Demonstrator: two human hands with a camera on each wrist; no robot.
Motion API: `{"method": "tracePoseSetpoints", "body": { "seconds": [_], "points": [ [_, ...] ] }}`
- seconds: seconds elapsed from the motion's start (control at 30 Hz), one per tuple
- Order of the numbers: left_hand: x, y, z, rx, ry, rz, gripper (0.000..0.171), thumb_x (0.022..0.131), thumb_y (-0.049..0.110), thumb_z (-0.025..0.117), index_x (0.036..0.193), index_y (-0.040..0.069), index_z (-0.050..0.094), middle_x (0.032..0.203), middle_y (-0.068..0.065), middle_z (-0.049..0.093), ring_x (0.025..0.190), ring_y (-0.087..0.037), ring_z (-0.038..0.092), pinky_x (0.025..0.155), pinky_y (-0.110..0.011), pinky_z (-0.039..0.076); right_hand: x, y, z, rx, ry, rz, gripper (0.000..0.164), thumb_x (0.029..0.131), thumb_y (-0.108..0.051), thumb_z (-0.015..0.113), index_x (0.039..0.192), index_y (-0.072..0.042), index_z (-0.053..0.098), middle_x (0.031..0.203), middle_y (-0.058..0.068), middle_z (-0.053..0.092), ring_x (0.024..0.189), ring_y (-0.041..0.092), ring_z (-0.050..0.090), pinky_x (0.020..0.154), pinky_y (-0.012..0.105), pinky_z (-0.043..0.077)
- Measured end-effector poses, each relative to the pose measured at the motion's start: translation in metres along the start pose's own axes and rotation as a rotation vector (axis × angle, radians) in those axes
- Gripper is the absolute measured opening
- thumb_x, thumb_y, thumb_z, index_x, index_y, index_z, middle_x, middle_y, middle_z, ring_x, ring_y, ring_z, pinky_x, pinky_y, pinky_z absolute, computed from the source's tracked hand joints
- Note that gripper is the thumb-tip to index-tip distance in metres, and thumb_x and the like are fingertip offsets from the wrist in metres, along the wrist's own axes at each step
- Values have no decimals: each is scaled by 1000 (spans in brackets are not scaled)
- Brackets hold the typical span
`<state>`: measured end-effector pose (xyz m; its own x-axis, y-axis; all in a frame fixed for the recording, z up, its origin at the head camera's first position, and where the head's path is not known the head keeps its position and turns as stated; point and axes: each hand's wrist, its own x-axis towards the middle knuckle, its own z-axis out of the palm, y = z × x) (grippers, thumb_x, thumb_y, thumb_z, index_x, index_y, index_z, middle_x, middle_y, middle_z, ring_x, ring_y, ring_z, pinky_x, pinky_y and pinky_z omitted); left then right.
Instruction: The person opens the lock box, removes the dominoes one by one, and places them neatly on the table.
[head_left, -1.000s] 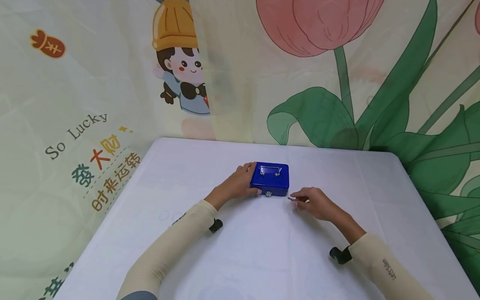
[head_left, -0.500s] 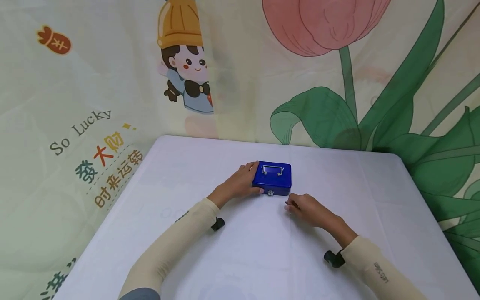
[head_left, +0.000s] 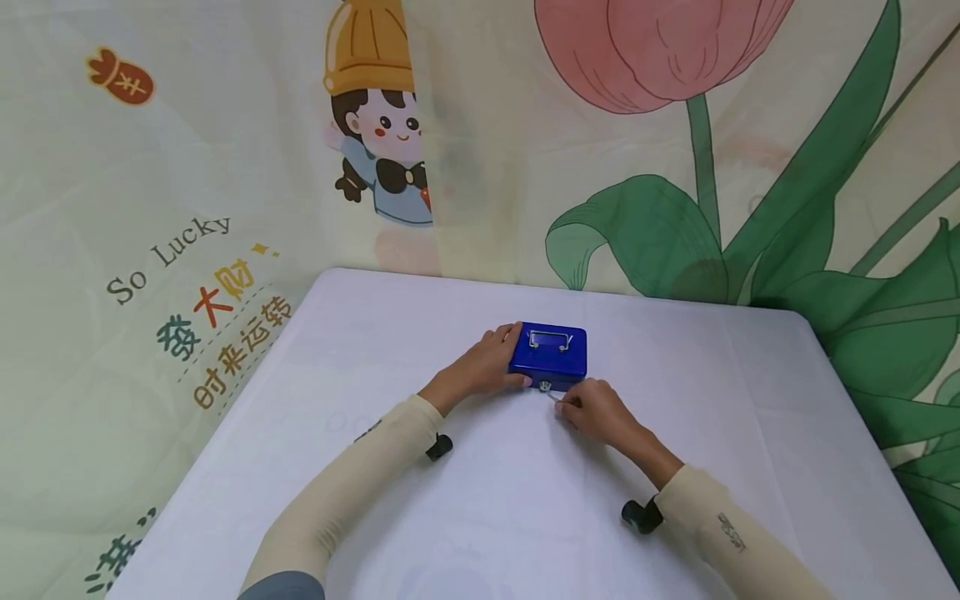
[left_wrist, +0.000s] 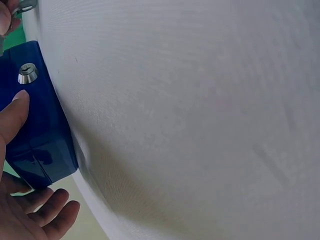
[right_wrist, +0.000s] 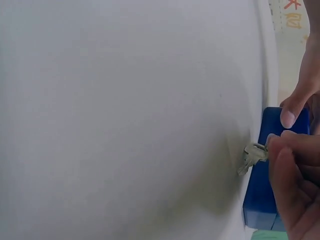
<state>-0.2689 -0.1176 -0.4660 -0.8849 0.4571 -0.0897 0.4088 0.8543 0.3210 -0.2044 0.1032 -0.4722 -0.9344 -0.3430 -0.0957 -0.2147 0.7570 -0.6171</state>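
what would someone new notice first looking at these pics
Probably the huge pink tulip printed on the backdrop, right of centre at the top of the head view. Next, the bright blue box toward the far side of the white table, its left end gripped by the left hand. Then the silvery key in the right hand, near the lock.

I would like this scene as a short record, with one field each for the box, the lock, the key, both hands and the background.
Box: blue, closed, on a white-covered table
Lock: round, silver, on the front face
Key: metal, close to the lock; the left wrist view shows a gap
Left hand: holds the box's left side, thumb on the front
Right hand: pinches the key
Background: printed sheet with tulip, cartoon figure, lettering
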Motion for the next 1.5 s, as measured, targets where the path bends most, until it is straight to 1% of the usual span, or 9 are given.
{"method": "tracePoseSetpoints", "body": {
  "seconds": [0.2,0.47,0.6,0.73,0.9,1.0,1.23,1.4,1.5],
  "points": [
    [0,-1,1,10,2,7,104,90,51,71,161,4,12,163,-18,26,145,-34,36,118,-46,33,7,-7,6,-25,65,37,19,93,-15,73,77,-6,79,54,-1,58,56,14,54,53,25,43],
    [1,-1,2,13,4,7,103,90,50,71,161,4,12,163,-18,27,143,-34,37,117,-46,35,12,-8,15,-48,120,64,22,93,-16,72,74,-6,76,52,-1,56,52,14,54,48,24,41],
    [0,-1,1,11,11,12,103,90,49,72,161,4,13,162,-18,28,142,-34,38,117,-46,35,10,-10,19,-50,143,86,25,94,-16,71,71,-7,74,51,0,52,53,14,54,49,24,40],
    [0,0,0,14,13,13,103,90,49,72,161,4,13,162,-18,28,142,-35,39,117,-46,35,9,-13,22,-67,185,64,32,94,-12,68,62,-9,65,49,-1,44,50,14,50,47,23,36],
    [0,1,0,15,6,10,103,90,49,72,161,3,12,162,-19,28,143,-35,38,117,-46,34,10,-16,25,-72,234,-12,39,90,-3,67,54,-10,54,47,-4,39,45,11,43,45,22,32],
    [-1,2,0,14,3,6,103,90,49,72,161,3,12,162,-20,28,143,-35,38,117,-47,34,11,-17,26,-53,231,-23,39,88,-2,68,53,-10,53,46,-4,41,44,10,43,45,21,32],
    [-3,2,-2,2,6,10,103,90,48,72,160,3,13,161,-21,29,143,-36,38,116,-48,35,11,-17,25,19,188,23,32,88,-3,71,59,-9,60,49,-2,55,44,12,52,43,20,37],
    [-2,2,-1,-3,4,12,103,90,48,72,160,2,12,161,-21,29,142,-36,38,117,-48,35,10,-14,26,18,179,10,35,90,-5,69,57,-10,58,47,-3,53,42,12,51,42,20,35],
    [-2,2,-1,7,6,9,103,90,48,72,160,3,12,161,-20,29,142,-36,38,117,-48,35,10,-14,27,1,199,-9,38,90,-6,68,55,-11,55,46,-5,49,42,10,47,42,20,31]
  ]
}}
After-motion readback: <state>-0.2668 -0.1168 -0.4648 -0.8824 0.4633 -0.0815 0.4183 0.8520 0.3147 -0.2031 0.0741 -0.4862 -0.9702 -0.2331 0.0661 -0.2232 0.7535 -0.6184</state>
